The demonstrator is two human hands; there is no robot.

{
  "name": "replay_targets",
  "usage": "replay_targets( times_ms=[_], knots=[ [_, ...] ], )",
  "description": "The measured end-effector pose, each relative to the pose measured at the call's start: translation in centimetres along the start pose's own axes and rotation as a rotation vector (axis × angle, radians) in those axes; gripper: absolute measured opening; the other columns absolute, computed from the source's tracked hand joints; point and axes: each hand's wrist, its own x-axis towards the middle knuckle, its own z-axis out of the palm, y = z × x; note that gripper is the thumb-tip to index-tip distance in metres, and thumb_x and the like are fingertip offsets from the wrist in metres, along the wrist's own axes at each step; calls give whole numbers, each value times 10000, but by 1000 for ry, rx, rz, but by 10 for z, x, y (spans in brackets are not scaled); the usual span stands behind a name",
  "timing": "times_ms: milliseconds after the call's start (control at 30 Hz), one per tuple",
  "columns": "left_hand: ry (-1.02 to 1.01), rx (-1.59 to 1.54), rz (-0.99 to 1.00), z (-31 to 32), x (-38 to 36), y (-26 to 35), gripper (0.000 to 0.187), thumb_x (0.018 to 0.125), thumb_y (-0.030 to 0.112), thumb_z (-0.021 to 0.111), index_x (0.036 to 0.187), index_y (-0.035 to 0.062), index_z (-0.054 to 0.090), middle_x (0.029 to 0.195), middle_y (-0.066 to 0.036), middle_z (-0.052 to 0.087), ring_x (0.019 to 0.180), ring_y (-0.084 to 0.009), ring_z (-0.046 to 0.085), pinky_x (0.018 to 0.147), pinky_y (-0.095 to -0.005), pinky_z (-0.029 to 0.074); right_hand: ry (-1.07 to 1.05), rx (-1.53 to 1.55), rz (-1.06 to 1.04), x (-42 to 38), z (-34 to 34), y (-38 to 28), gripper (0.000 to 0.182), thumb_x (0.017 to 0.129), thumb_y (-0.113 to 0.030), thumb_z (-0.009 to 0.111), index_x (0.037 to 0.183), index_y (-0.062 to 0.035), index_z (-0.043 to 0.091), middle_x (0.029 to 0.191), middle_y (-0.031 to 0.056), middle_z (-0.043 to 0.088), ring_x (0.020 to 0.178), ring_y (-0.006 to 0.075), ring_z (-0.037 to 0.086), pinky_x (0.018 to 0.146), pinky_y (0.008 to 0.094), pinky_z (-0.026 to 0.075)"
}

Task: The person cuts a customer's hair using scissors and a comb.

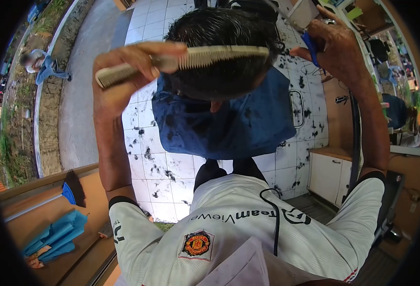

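Head view, left hand point(124, 71) grip pinching comb point(186, 59) over hair point(219, 28), right hand point(336, 47) clutching scissors point(311, 47), blue cape point(229, 124) below

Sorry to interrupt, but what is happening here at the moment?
A haircut is under way. The person's left hand holds a cream comb across the dark hair of someone seated in a blue cape. The right hand grips blue-handled scissors beside the head. Hair clippings lie on the white tiled floor.

Cream comb point(186, 59) is crossing black hair point(219, 28); navy cape point(229, 119) (speckled with dark clippings) is showing at six o'clock, blue-handled scissors point(311, 47) at three.
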Motion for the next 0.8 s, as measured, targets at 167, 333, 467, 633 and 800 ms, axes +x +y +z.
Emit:
replay_targets(
  times_ms=[167, 333, 467, 633, 800],
  knots=[
    [-324, 136, 122, 21, -31, 17, 125, 749, 46, 737, 855, 14, 681, 1015, -238, 721, 931, -364, 724, 811, -456, 580, 87, 24, -60, -4, 12, -24, 429, 679, -383, 869, 883, -89, 634, 625, 30, 635, 650, 187, 671, 1100, 451, 431],
    [-121, 160, -88, 31, -56, 16, 303, 872, 83, 705, 1141, -52, 668, 998, -228, 724, 896, -307, 738, 715, -352, 623, -46, 37, -147, -15, 9, -34, 448, 696, -398, 838, 959, -100, 630, 608, 39, 635, 608, 163, 673, 1098, 472, 432],
    [259, 6, -398, 32, -56, 11, 349, 1005, 174, 539, 1194, -110, 612, 982, -266, 704, 798, -291, 747, 565, -271, 633, 29, -79, -224, -1, -2, -64, 453, 724, -435, 800, 957, -87, 628, 627, 37, 643, 582, 169, 666, 1111, 482, 407],
    [412, -199, -276, 34, -40, 16, 411, 1012, 176, 525, 1241, -165, 529, 1087, -345, 641, 811, -329, 741, 557, -237, 630, -66, -105, -193, -9, -8, -67, 523, 670, -486, 821, 960, -93, 637, 773, 71, 687, 647, 189, 685, 1137, 500, 367],
    [115, -528, 43, -1, -24, -17, 358, 983, 149, 556, 1209, -128, 570, 1220, -364, 571, 1111, -394, 651, 863, -373, 618, 66, -95, -165, 2, -20, -63, 555, 624, -519, 840, 919, -90, 646, 708, 52, 674, 629, 187, 680, 1128, 497, 381]
  ],
)
